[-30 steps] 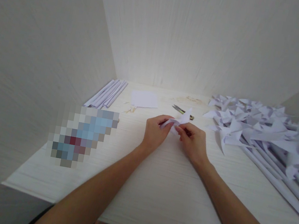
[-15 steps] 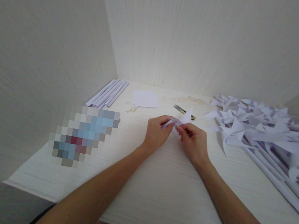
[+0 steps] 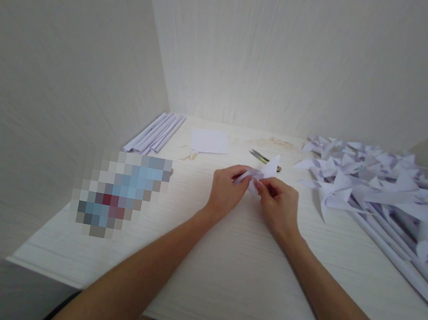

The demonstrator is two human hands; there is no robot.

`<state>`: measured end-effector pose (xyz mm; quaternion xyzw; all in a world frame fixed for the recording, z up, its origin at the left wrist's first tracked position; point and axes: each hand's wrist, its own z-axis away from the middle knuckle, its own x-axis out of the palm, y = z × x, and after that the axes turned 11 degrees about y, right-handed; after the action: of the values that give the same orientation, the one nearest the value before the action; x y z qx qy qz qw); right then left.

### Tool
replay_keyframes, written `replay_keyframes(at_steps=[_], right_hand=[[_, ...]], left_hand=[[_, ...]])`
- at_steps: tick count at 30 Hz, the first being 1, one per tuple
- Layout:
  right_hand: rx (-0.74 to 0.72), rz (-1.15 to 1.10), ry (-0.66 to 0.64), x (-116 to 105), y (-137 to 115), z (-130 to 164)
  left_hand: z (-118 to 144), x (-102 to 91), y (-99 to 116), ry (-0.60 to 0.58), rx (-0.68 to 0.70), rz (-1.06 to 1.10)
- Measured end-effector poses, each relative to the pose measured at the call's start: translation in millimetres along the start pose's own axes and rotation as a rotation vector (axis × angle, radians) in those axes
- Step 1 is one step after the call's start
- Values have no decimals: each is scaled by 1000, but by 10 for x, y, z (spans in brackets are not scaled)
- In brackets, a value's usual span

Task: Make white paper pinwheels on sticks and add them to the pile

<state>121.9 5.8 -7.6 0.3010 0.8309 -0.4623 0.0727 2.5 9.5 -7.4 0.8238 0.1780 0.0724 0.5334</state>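
Note:
A white paper pinwheel, its pointed blade standing up, is held between both hands above the table. My left hand is closed round its left side, thumb and fingers pinching the folded paper. From the right, my right hand pinches near the pinwheel's centre with thumb and forefinger. My fingers hide most of the middle, so I cannot make out any small part there. Just behind the pinwheel lie scissors, with their handles partly covered by the paper.
Many finished paper pinwheels on rolled paper sticks are heaped at the right. Several rolled paper tubes lie at the back left, beside a flat stack of white paper. A blurred-out object rests at the left on the table.
Both hands keep their pinch on the pinwheel and show almost no movement. The whole view has shifted very slightly.

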Motion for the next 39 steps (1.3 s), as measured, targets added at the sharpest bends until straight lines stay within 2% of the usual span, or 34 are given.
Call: replay_keyframes(at_steps=[8,13,16,20,22,24,28,30,32,37,39], right_hand=[[-53,39,40,0,-11,15],[-35,51,52,-4,-46,18],[43,21,46,0,-54,12],[275,-167,-57,22,-10,-4],[341,-241,-86,27,12,-10],[298,-179,-50,18,13,-12],[78,64,60,-21,-24,-10],[32,99,75,-32,-34,-16],[54,86,61,-30,-29,-28],[245,-86,-50,-9,4,-48],[239,-84,-49,-8,5,-40]], left_hand=[[5,-5,2,0,32,-36],[15,-13,5,2,78,-115],[25,-17,25,-3,125,-155],[40,-15,37,-5,176,-191],[47,-12,26,-15,188,-214],[51,-9,11,-29,207,-234],[54,-3,-6,-44,248,-265],[53,-3,-3,-53,263,-283],[50,-7,3,-64,278,-297],[47,-21,11,-81,301,-303],[50,-21,8,-86,305,-304]])
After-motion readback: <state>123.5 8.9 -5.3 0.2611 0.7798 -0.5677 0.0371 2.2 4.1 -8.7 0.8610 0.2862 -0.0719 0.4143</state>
